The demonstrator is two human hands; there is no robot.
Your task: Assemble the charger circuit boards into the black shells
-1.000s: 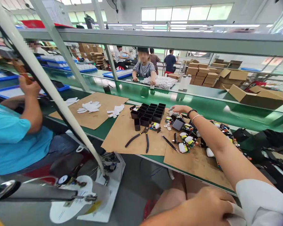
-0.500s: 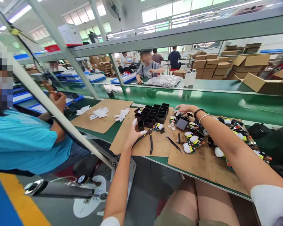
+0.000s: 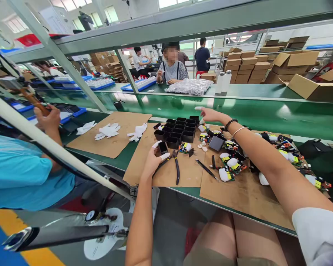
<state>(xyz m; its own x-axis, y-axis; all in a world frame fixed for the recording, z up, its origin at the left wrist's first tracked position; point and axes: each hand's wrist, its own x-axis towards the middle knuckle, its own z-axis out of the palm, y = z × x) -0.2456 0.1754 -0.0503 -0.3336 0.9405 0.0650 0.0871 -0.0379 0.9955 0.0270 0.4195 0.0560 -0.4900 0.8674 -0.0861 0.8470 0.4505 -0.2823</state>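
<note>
My left hand point(image 3: 152, 159) rests on the cardboard mat point(image 3: 166, 170), its white-capped thumb and forefinger closed round a small black open case point(image 3: 163, 147). Black pliers point(image 3: 174, 162) lie just right of it. My right hand point(image 3: 211, 114) hovers with fingers stretched out above the far right corner of a block of several black cases point(image 3: 180, 129), holding nothing. Small circuit boards with white and yellow parts point(image 3: 229, 162) and a dark square part point(image 3: 216, 142) lie under my right forearm.
White gloves point(image 3: 108, 130) lie on another cardboard sheet to the left. A person in a blue shirt point(image 3: 22, 173) sits at my left. A white slanted pole point(image 3: 44, 140) crosses in front. Another person point(image 3: 172, 70) works across the green conveyor point(image 3: 266, 118). Cardboard boxes point(image 3: 308, 81) stand far right.
My left hand came up from my lap to the mat and took hold of the single black case. My right hand lifted off the parts and moved away toward the conveyor.
</note>
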